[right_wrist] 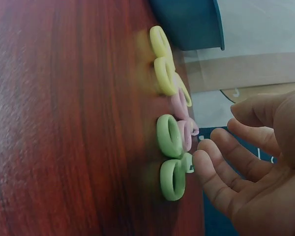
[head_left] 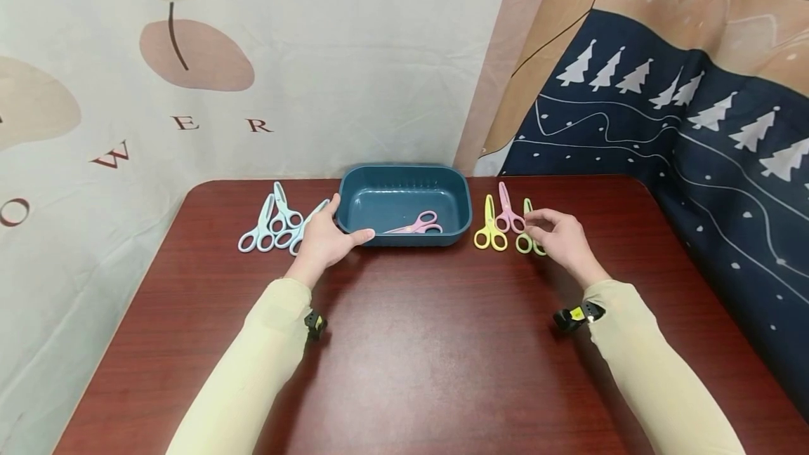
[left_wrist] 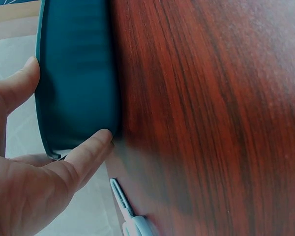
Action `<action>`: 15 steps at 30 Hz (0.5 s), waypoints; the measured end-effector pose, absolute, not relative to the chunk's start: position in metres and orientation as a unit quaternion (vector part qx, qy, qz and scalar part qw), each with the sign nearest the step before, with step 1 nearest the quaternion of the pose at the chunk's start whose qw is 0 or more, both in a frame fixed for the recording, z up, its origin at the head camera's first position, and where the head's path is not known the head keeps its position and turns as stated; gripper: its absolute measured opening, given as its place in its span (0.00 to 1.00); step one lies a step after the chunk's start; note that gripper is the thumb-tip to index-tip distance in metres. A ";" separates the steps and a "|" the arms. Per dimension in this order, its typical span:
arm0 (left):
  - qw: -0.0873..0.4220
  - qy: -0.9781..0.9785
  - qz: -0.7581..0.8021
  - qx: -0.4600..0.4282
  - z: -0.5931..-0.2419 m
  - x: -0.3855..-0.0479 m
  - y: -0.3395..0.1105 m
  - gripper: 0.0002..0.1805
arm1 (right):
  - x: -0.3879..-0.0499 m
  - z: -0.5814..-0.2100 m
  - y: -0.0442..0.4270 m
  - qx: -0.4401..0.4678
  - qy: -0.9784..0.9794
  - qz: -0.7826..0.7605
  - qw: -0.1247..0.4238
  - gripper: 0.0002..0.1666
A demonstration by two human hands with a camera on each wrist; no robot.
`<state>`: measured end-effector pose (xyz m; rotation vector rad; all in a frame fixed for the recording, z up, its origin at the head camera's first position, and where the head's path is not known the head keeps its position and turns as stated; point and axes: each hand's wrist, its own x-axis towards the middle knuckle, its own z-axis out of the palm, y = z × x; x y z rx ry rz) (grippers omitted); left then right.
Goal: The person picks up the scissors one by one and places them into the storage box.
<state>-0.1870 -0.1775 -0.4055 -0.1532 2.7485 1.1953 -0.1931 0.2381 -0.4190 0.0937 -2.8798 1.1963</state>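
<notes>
My left hand (head_left: 325, 241) grips the near left corner of the teal container (head_left: 404, 239), thumb on the front rim, fingers at the left side. In the left wrist view, this hand (left_wrist: 44, 182) spans the corner of the container (left_wrist: 78, 73). Pink scissors (head_left: 420, 225) lie inside. My right hand (head_left: 561, 237) hovers by green scissors (head_left: 524, 241), its fingers loosely curved and holding nothing. The right wrist view has the fingertips of that hand (right_wrist: 255, 157) beside the green scissors (right_wrist: 169, 140); contact cannot be told. Yellow scissors (head_left: 489, 230) and pink scissors (head_left: 503, 202) lie left of them.
Three light blue scissors (head_left: 258, 234) lie left of the container, one partly behind my left hand. The dark red wooden table (head_left: 442, 357) extends toward me. Behind it hangs a light patterned cloth (head_left: 354, 76), with a dark blue tree-patterned part (head_left: 588, 125) at the right.
</notes>
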 end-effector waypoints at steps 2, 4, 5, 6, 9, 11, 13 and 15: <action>0.069 0.913 0.400 -0.050 -0.406 -0.187 -0.177 0.57 | -0.193 -0.421 0.240 0.028 -0.924 0.380 0.012 0.17; 0.068 0.912 0.402 -0.050 -0.405 -0.187 -0.177 0.58 | -0.192 -0.423 0.241 0.028 -0.925 0.379 0.014 0.17; 0.068 0.911 0.403 -0.049 -0.405 -0.187 -0.177 0.58 | -0.192 -0.423 0.242 0.028 -0.925 0.378 0.016 0.17; 0.068 0.911 0.404 -0.049 -0.405 -0.187 -0.177 0.58 | -0.191 -0.424 0.242 0.028 -0.926 0.376 0.020 0.17; 0.067 0.911 0.404 -0.050 -0.405 -0.187 -0.177 0.57 | -0.190 -0.425 0.243 0.028 -0.927 0.373 0.025 0.17; 0.066 0.911 0.405 -0.050 -0.405 -0.187 -0.177 0.57 | -0.190 -0.426 0.244 0.029 -0.928 0.370 0.026 0.18; 0.066 0.911 0.405 -0.050 -0.406 -0.187 -0.177 0.57 | -0.189 -0.427 0.244 0.030 -0.930 0.366 0.027 0.18; 0.068 0.910 0.405 -0.050 -0.406 -0.187 -0.177 0.57 | -0.188 -0.429 0.244 0.033 -0.932 0.359 0.030 0.19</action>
